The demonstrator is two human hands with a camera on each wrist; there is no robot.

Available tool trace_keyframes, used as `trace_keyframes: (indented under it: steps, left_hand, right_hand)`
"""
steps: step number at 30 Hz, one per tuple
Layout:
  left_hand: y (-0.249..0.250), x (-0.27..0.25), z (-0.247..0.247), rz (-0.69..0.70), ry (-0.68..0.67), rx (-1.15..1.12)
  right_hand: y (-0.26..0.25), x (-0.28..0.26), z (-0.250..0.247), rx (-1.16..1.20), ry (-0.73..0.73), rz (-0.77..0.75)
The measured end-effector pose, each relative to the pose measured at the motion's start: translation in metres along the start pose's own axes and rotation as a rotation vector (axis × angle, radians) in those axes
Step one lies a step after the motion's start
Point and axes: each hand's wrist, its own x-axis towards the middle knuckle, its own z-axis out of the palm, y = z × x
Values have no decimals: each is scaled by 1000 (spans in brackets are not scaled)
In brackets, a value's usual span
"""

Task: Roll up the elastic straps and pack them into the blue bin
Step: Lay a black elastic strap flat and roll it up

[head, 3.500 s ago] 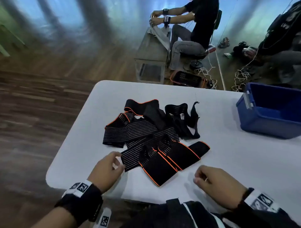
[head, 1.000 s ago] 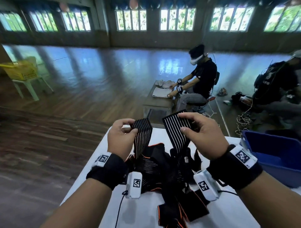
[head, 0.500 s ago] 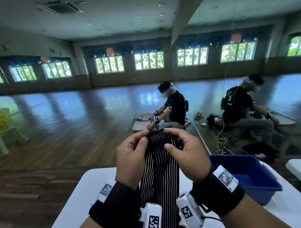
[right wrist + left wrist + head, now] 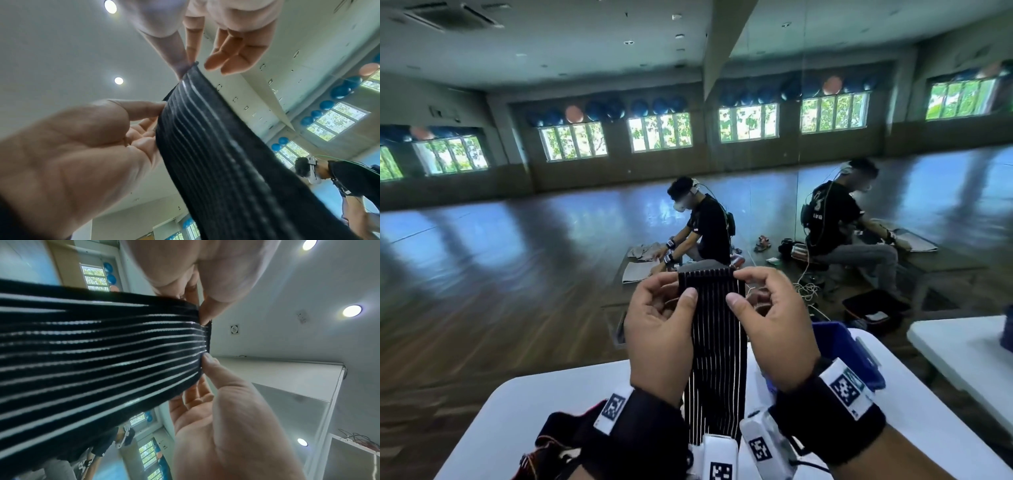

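Note:
I hold a black elastic strap with thin white stripes upright in front of me, above the white table. My left hand pinches its top left corner and my right hand pinches its top right corner, thumbs on the near face. The strap hangs down between my wrists. In the right wrist view the strap runs from my thumb down to the lower right. The blue bin stands on the table, partly hidden behind my right hand. More black straps with orange edging lie at the lower left.
A second white table stands to the right. Beyond my table's far edge is wooden floor, where a seated person works at a low table. Another seated person, cables and a dark box are farther right.
One second ago my hands held two parts of the strap apart; now both pinch its one top end. The strap has risen off the pile and the view has tilted up.

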Motion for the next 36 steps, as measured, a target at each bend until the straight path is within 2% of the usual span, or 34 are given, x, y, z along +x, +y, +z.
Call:
trace_keyframes:
  steps: [8,19,23,28,32,36]
  left_hand:
    - [-2,-11,23,7,-25,-23]
    - [-2,-14,37,171,-145,141]
    - [-4,-15,41,98,-240,136]
    - [-9,-20,41,-4,-365,117]
    - [-10,-24,39,14,-477,185]
    - [-16,-22,39,23,-460,201]
  right_hand:
    - [1,13,-22,122,81,16]
    - [3,17,-25,81,179,37]
    - [4,12,-19,32,254,61]
    - [11,13,-18,0,253,35]
    - [18,13,-21,-14,248,58]
    - [22,10,-24,9,211,79]
